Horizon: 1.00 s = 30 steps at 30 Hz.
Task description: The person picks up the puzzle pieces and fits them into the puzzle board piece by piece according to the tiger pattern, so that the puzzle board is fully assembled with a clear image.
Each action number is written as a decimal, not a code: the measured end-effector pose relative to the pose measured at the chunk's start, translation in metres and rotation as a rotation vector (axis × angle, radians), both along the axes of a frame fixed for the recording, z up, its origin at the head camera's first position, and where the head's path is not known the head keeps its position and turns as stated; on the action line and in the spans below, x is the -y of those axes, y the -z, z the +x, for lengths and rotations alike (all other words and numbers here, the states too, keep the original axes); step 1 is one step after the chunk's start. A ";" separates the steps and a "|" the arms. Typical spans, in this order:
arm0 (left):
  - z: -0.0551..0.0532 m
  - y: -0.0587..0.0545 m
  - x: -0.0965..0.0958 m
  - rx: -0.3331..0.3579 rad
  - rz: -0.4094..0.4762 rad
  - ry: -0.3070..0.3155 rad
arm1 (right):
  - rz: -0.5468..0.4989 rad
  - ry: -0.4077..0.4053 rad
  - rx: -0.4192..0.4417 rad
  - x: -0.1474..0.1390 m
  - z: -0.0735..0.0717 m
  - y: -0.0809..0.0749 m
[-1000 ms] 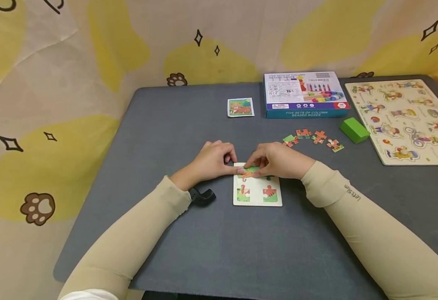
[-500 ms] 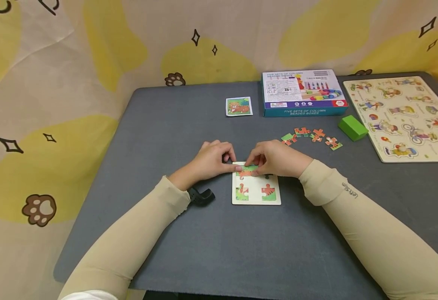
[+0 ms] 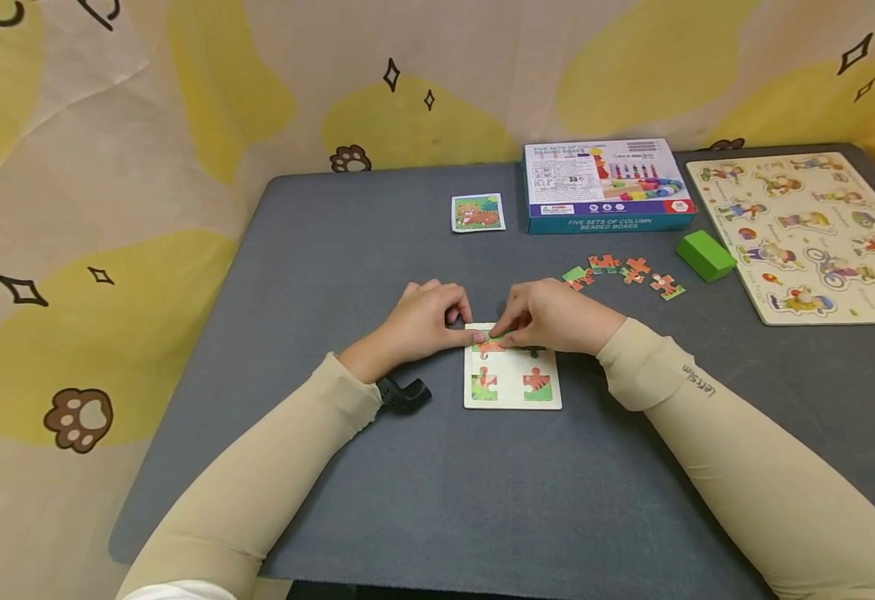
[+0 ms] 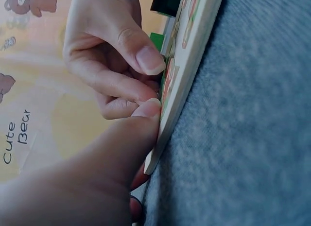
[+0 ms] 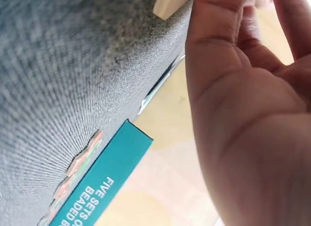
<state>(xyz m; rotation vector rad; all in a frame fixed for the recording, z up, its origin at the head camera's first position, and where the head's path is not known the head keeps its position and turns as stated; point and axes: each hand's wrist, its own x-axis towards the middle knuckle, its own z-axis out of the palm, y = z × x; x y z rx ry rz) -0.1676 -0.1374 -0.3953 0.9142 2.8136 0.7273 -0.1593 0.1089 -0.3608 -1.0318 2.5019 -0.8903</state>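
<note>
A small cream puzzle board lies on the grey table in front of me. Green and orange jigsaw pieces fill its lower left and lower right corners. My left hand grips the upper left edge, thumb over the face and fingers curled behind the rim. At the top of the board, my right hand pinches a puzzle piece between thumb and index finger, partly covering it. In the left wrist view, the right thumb sits close over the board, just beyond the left thumb.
Several loose jigsaw pieces lie beyond my right hand. Behind them are a green block, a bead-toy box and a picture card. A large wooden peg puzzle occupies the right side. A patterned cloth hangs behind the table.
My right thumb has shifted slightly up and left on the piece at the board's top. The left hand keeps its grip on the edge. The head view has tilted a little.
</note>
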 end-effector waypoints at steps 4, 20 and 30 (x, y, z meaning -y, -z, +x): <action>-0.001 0.001 0.001 -0.009 0.001 0.025 | -0.008 0.014 -0.024 0.001 0.001 0.000; -0.010 0.005 0.009 -0.004 0.055 0.126 | 0.011 0.092 -0.035 0.009 0.012 0.000; -0.006 0.004 0.008 0.007 0.092 0.119 | 0.067 0.056 -0.172 0.015 0.021 -0.001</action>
